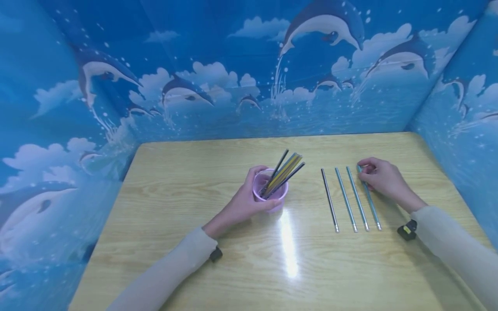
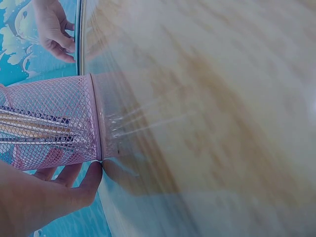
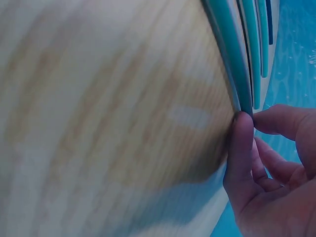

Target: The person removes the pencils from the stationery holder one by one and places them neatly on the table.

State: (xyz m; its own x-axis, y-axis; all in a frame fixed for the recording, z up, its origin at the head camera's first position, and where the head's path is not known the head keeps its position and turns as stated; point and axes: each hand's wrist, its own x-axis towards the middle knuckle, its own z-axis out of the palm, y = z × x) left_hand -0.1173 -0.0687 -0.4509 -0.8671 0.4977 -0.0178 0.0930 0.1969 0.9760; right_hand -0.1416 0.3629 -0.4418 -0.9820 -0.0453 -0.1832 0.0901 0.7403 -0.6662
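Note:
My left hand (image 1: 249,196) grips a pink mesh pencil cup (image 2: 81,94) from its left side, thumb across the near side. Several pencils (image 1: 285,175), yellow, dark and blue-toned, lean toward the upper right inside it. My right hand (image 1: 383,179) pinches the far end of a teal pencil (image 1: 371,205) between thumb and index finger. That pencil lies rightmost in a row, its white-tipped eraser end toward me. Left of it lie two more teal pencils (image 1: 346,199) and a dark pencil (image 1: 330,199), all roughly parallel.
The wood-grain table (image 1: 167,185) has a glossy surface with a bright light reflection below the cup. Blue dolphin-print curtains (image 1: 218,86) stand behind the table and along both sides. A small black device (image 1: 407,230) sits under the right sleeve's cuff.

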